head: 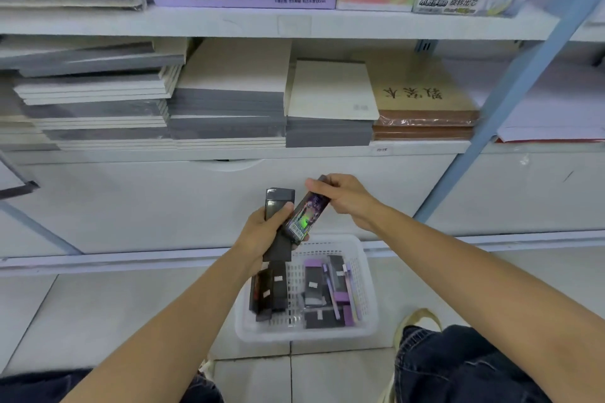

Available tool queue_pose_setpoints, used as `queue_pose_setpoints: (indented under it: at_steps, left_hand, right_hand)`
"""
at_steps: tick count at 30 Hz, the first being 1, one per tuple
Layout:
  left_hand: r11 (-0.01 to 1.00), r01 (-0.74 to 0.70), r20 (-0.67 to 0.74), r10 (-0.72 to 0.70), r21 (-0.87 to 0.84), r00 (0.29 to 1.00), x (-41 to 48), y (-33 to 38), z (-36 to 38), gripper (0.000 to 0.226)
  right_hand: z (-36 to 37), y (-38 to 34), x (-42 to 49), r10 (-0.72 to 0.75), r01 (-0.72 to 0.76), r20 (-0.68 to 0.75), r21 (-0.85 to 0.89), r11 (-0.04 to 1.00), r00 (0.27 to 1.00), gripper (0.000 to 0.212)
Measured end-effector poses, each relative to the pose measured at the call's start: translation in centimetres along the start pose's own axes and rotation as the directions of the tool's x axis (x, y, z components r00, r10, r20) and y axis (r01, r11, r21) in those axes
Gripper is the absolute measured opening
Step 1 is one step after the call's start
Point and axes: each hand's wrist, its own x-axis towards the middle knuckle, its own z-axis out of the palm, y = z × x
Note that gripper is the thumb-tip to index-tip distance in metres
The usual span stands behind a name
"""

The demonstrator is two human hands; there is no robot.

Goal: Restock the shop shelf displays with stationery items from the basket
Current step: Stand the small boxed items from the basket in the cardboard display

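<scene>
Below the right hand's (pixel 347 198) pinching fingers, a purple pack (pixel 306 211) slants down-left onto dark packs (pixel 279 198), seemingly several, gripped by the left hand (pixel 262 234).

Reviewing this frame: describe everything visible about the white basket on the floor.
The basket is white, translucent-looking plastic, rectangular, with slotted walls and base and a smooth rolled rim. It sits upright on the tiled floor before the shelf unit, in front of the person's knees. Dark and purple packs lie loosely inside. Above it the left hand holds a dark pack and the right hand a printed pack; neither hand touches it.
</scene>
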Motion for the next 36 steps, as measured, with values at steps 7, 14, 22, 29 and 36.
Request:
queue_pose_setpoints:
  at_steps: [7, 14, 22, 29, 36]
  left_hand:
    - [0.997, -0.078, 0.065, 0.076, 0.026, 0.995, -1.7, 2.9, 1.8, 0.053]
    - [0.978, -0.200, -0.062, 0.203, 0.056, 0.977, -3.5, 8.5, 1.8, 0.047]
    - [0.962, -0.262, 0.020, 0.264, -0.076, 0.964, -8.7, 19.0, 1.4, 0.030]
    - [0.835, -0.550, -0.054, 0.549, -0.006, 0.834, -11.0, 26.1, -1.2, 0.014]
    - [0.748, -0.660, -0.105, 0.664, 0.073, 0.741, -9.9, 29.2, -4.1, 0.032]
  right_hand:
    - [-0.2, -3.5, -1.5, -0.173, 0.178, -0.149, 0.018, 0.984, 0.974, 0.035]
    - [-1.8, -8.7, -4.6, -0.322, 0.321, 0.028, 0.012, 0.947, 0.946, 0.015]
    - [-2.3, -19.6, -7.3, -0.617, 0.616, -0.006, 0.045, 0.786, 0.787, 0.015]
    - [-2.0, -30.2, -6.7, -0.777, 0.774, -0.117, -0.079, 0.628, 0.618, 0.017]
    - [-1.2, -35.7, -3.4, -0.843, 0.719, -0.140, -0.460, 0.520, 0.520, 0.024]
